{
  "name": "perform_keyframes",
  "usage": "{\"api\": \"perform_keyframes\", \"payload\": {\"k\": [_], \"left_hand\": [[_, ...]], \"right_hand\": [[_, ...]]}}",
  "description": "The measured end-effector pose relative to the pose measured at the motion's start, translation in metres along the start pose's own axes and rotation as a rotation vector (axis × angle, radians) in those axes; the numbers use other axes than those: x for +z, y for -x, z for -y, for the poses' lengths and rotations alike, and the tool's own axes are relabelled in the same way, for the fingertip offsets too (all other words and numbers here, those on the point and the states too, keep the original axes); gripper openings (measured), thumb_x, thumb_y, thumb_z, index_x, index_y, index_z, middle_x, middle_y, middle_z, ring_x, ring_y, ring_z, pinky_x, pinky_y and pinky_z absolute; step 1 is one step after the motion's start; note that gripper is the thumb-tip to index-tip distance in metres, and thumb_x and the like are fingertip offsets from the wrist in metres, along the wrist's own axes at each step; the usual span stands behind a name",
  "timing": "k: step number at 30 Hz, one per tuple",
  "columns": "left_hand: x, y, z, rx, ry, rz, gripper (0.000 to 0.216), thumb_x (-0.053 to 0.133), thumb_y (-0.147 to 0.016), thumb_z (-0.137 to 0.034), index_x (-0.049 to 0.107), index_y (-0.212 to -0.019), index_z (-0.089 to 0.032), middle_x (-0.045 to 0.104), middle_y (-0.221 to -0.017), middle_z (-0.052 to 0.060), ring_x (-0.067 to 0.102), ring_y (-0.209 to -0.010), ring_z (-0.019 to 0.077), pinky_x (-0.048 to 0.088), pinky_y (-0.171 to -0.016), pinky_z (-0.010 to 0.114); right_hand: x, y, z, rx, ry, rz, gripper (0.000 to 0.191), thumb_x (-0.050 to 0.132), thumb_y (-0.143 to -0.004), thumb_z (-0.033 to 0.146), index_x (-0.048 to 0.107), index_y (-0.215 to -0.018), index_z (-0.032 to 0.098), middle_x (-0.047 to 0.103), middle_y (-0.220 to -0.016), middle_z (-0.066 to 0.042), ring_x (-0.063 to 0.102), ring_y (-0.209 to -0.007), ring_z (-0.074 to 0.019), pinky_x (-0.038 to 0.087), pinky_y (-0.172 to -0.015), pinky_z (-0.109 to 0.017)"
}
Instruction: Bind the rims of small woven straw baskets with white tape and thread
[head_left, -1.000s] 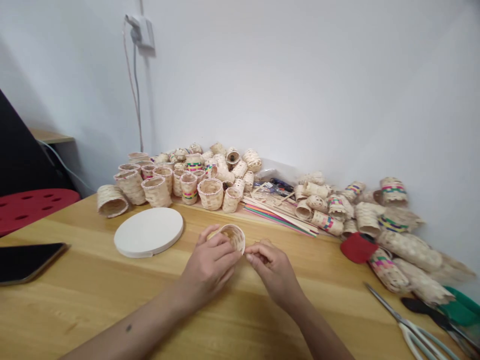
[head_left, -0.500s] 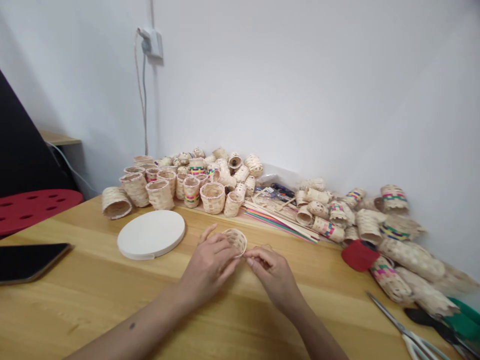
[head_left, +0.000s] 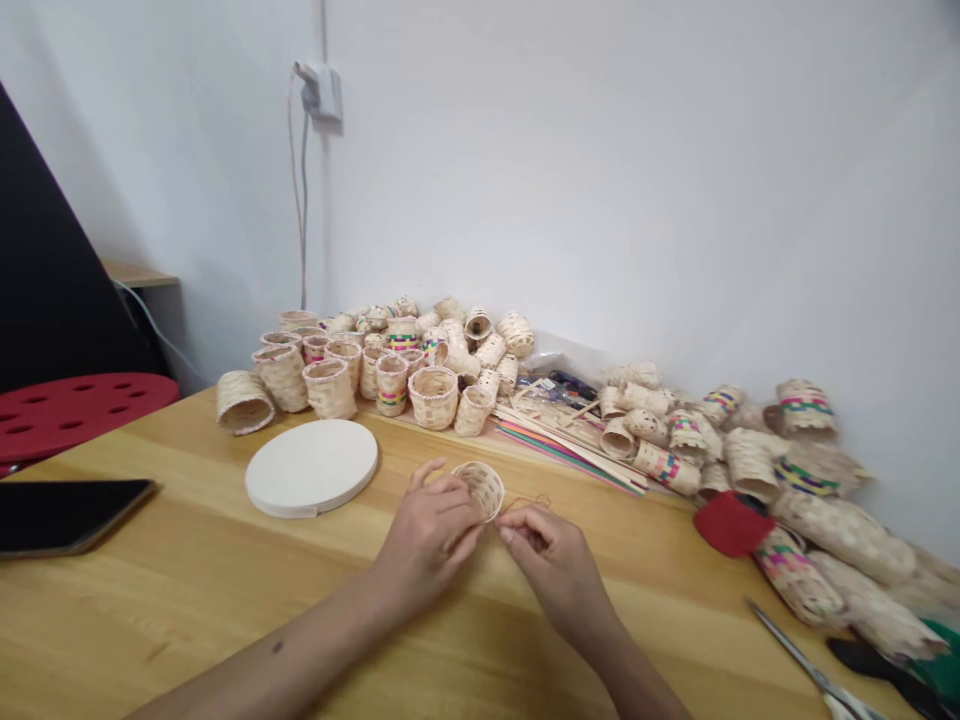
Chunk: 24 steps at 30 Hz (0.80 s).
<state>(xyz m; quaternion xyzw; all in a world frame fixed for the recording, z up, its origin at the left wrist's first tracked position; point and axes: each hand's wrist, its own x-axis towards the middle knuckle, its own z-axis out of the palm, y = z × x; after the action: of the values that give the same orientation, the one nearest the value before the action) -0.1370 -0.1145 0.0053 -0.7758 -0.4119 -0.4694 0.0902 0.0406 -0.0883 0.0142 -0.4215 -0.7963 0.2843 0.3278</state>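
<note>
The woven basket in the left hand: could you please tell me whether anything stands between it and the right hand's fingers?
Nothing visible does: the right hand's fingers sit at the edge of the basket, with only a thin strand beside them.

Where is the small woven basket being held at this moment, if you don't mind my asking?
In the head view, the small woven basket is held in the left hand near the middle of the view, with the right hand just beside it and the round white board further left.
</note>
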Motion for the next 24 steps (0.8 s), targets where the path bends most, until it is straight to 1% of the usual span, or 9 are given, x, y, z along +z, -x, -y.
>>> {"api": "perform_keyframes", "payload": {"k": [7,11,17,20,22,24], "left_hand": [[-0.002,-0.001,-0.001,0.066,-0.022,-0.037,0.018,0.054,-0.082,-0.007,0.065,-0.076,-0.021,0.066,-0.064,-0.003,0.060,-0.075,0.0149,0.031,-0.098,0.041],[-0.001,0.001,-0.002,0.066,-0.039,-0.033,0.018,0.054,-0.083,-0.008,0.065,-0.077,-0.021,0.065,-0.064,-0.003,0.060,-0.077,0.0145,0.031,-0.099,0.041],[0.003,0.004,-0.004,0.097,-0.059,-0.019,0.020,0.049,-0.088,-0.012,0.065,-0.079,-0.022,0.064,-0.063,-0.002,0.059,-0.076,0.0147,0.030,-0.099,0.040],[0.001,0.003,-0.004,0.108,-0.099,-0.002,0.018,0.049,-0.090,-0.014,0.065,-0.085,-0.022,0.066,-0.066,-0.002,0.059,-0.079,0.0151,0.027,-0.102,0.041],[-0.003,0.001,-0.004,0.112,-0.127,-0.004,0.018,0.048,-0.090,-0.014,0.064,-0.086,-0.021,0.067,-0.068,-0.002,0.059,-0.081,0.0152,0.025,-0.103,0.042],[-0.007,-0.001,-0.004,0.103,-0.152,-0.014,0.018,0.048,-0.090,-0.014,0.064,-0.086,-0.021,0.067,-0.070,-0.002,0.060,-0.082,0.0153,0.026,-0.103,0.042]], "right_hand": [[0.001,0.002,0.002,0.008,-0.004,-0.019,0.019,0.052,-0.082,0.026,0.069,-0.075,0.018,0.062,-0.064,-0.001,0.053,-0.059,-0.0149,0.038,-0.056,-0.025],[0.002,0.002,0.004,0.010,-0.024,-0.036,0.020,0.052,-0.082,0.027,0.068,-0.074,0.018,0.062,-0.065,-0.002,0.054,-0.059,-0.0155,0.039,-0.056,-0.025],[0.004,0.000,0.005,0.020,-0.084,-0.078,0.020,0.054,-0.080,0.029,0.065,-0.066,0.018,0.059,-0.063,-0.001,0.053,-0.060,-0.0152,0.040,-0.056,-0.025],[0.004,-0.002,0.000,0.059,-0.212,-0.023,0.018,0.055,-0.080,0.031,0.066,-0.072,0.018,0.059,-0.069,-0.001,0.052,-0.060,-0.0145,0.042,-0.055,-0.025],[0.001,-0.003,-0.004,0.096,-0.306,0.037,0.017,0.056,-0.079,0.031,0.067,-0.081,0.018,0.059,-0.072,-0.001,0.052,-0.060,-0.0137,0.044,-0.056,-0.025],[-0.001,-0.004,-0.005,0.126,-0.379,0.047,0.019,0.058,-0.077,0.029,0.065,-0.089,0.017,0.059,-0.073,0.000,0.054,-0.062,-0.0135,0.045,-0.059,-0.025]]}}
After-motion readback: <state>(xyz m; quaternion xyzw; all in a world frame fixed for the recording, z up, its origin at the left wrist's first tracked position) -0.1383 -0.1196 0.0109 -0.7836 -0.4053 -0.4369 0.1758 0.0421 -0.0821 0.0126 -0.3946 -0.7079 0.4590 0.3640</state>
